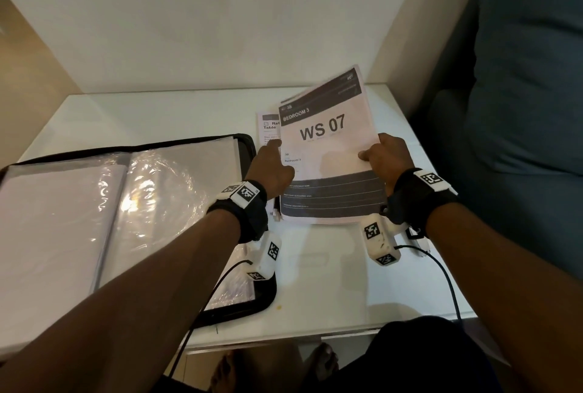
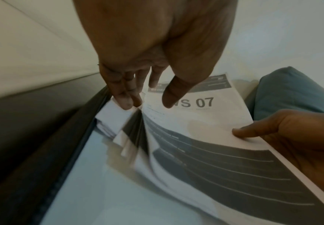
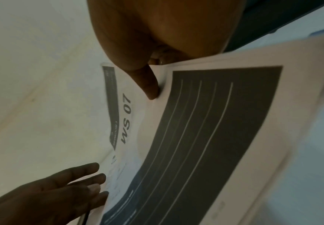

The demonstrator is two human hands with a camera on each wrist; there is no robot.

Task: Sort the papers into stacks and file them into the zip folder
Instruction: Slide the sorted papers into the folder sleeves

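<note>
My right hand (image 1: 386,157) pinches the WS 07 sheet (image 1: 328,146) at its right edge, lifted over the paper pile (image 1: 268,127) near the surface's far right corner. Left hand (image 1: 273,165), fingers (image 2: 127,97) straight, steadies the pile. I should peel one sheet only; the zip folder (image 1: 126,219) lies open along the left edge.

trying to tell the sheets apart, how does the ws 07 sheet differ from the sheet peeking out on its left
The WS 07 sheet is lifted and bowed, pinched by the right hand; the sheet behind it lies flat. WS 07 shows fully with huge lettering; the other shows only a strip of small text. Both are white with dark headers.
</note>
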